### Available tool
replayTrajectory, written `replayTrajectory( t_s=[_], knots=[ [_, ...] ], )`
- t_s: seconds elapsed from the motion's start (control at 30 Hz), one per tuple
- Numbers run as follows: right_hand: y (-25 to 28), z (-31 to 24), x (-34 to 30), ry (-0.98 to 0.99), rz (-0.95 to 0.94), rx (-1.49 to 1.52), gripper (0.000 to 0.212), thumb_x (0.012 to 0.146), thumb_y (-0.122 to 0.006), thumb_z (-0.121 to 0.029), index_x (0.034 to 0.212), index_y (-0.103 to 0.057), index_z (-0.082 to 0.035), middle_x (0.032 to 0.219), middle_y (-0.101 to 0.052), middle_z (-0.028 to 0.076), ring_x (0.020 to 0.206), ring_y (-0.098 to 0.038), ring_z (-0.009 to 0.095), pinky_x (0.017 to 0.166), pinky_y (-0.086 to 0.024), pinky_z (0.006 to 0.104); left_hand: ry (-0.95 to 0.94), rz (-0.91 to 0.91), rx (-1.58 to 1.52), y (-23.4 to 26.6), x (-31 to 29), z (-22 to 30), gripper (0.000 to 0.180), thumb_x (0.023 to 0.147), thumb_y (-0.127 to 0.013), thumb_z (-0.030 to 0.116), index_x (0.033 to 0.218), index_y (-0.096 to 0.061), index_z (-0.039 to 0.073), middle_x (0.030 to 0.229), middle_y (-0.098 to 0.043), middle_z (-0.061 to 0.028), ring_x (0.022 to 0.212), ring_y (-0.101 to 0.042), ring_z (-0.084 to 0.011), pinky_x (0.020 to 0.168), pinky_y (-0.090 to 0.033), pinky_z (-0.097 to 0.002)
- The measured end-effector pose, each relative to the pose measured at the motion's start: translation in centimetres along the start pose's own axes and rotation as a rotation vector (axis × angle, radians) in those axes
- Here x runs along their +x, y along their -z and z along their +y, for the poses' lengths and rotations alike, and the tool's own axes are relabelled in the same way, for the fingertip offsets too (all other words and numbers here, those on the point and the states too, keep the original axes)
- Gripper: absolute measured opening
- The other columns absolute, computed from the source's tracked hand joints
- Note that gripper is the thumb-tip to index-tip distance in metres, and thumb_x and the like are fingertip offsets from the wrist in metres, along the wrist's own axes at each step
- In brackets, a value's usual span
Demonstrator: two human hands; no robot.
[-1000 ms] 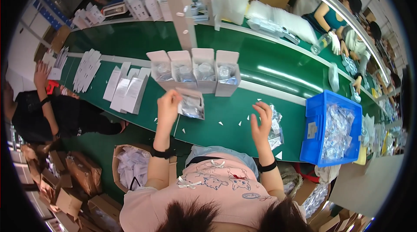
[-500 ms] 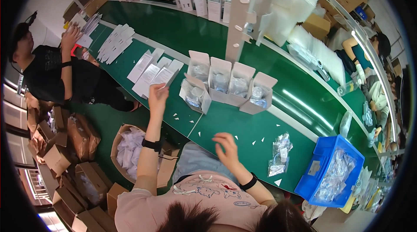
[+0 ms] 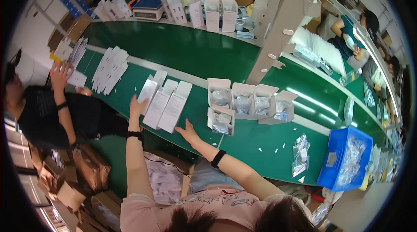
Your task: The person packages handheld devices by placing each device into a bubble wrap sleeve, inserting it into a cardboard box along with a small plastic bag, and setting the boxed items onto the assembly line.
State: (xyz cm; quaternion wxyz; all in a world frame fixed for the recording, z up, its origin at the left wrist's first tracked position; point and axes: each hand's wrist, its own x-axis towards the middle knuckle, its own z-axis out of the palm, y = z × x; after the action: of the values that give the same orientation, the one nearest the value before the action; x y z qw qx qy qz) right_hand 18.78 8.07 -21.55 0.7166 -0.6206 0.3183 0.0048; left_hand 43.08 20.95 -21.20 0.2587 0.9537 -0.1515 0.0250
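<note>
I have the left hand (image 3: 137, 107) at the outer edge of the white cartons (image 3: 175, 107), left of centre in the frame, its thumb and fingers spread wide. The right hand (image 3: 189, 134) sits just beside their lower right corner, thumb raised clear of the fingers, palm bare. Whether the left fingertips actually touch card I cannot tell from my feed.

Three cartons lie side by side, slightly staggered, their end flaps pointing up the frame. With the hands on opposite sides, I judge even, inward pressure low on the walls best; thin card would probably buckle under a hard pinch, and a finger hooked on a flap could crease it. I'd level the staggered ends with flat palms.

The right wrist deserves care: the nearest open box (image 3: 229, 130), holding a bagged item, stands to its right near the centre, and loose paper scraps (image 3: 260, 150) dot the green tabletop (image 3: 243, 156).
</note>
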Motion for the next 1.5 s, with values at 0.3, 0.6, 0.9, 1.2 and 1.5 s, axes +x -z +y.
replayTrajectory(
  t_s=[0.3, 0.6, 0.9, 1.2, 1.5],
  knots=[
    [-4.5, 1.2, 0.0, 0.211, 0.173, 0.192, 0.070, 0.070, -0.064, -0.012, 0.128, -0.027, 0.000, 0.129, -0.032, 0.020, 0.121, -0.031, 0.030, 0.099, -0.026, 0.0337, 0.001, -0.086, -0.498, 2.5, -6.1, -6.5, 0.050, 0.061, -0.071, 0.006, 0.105, -0.048, 0.001, 0.100, -0.055, -0.0124, 0.090, -0.054, -0.0214, 0.078, -0.043, -0.0305],
    [4.8, -2.2, -19.3, 0.813, 0.310, -0.314, 0.078, 0.058, -0.068, -0.008, 0.127, -0.031, -0.003, 0.122, -0.030, 0.021, 0.116, -0.029, 0.038, 0.098, -0.026, 0.0436, -0.163, -0.366, -0.188, 5.2, -18.6, -3.1, 0.049, 0.077, -0.054, 0.018, 0.121, -0.039, 0.002, 0.119, -0.045, -0.0143, 0.107, -0.044, -0.0283, 0.092, -0.035, -0.0393],
    [24.4, 7.4, -29.3, 0.450, 0.796, -0.528, 0.082, 0.057, -0.072, -0.006, 0.127, -0.028, -0.002, 0.117, -0.032, 0.019, 0.110, -0.035, 0.035, 0.092, -0.034, 0.0377, -0.424, -0.688, -0.752, -5.1, -33.0, 20.9, 0.070, 0.062, -0.073, 0.008, 0.120, -0.036, -0.001, 0.119, -0.043, -0.0149, 0.110, -0.043, -0.0235, 0.094, -0.034, -0.0366],
    [30.3, 9.0, -25.0, 0.478, 0.714, -0.249, 0.085, 0.057, -0.072, -0.004, 0.129, -0.027, -0.005, 0.117, -0.033, 0.018, 0.113, -0.033, 0.034, 0.094, -0.033, 0.0382, -0.265, -0.562, -0.833, -12.2, -33.2, 24.8, 0.077, 0.060, -0.076, 0.008, 0.119, -0.028, -0.002, 0.112, -0.043, -0.0141, 0.106, -0.044, -0.0228, 0.092, -0.036, -0.0336],
    [27.8, 9.9, -21.3, 0.452, 0.668, -0.258, 0.088, 0.058, -0.071, -0.003, 0.131, -0.022, -0.007, 0.120, -0.029, 0.018, 0.115, -0.030, 0.033, 0.095, -0.033, 0.0383, -0.330, -0.483, -0.651, -12.0, -30.8, 21.7, 0.058, 0.063, -0.073, 0.007, 0.111, -0.042, -0.004, 0.108, -0.052, -0.0158, 0.100, -0.051, -0.0217, 0.086, -0.039, -0.0321]
  ],
)
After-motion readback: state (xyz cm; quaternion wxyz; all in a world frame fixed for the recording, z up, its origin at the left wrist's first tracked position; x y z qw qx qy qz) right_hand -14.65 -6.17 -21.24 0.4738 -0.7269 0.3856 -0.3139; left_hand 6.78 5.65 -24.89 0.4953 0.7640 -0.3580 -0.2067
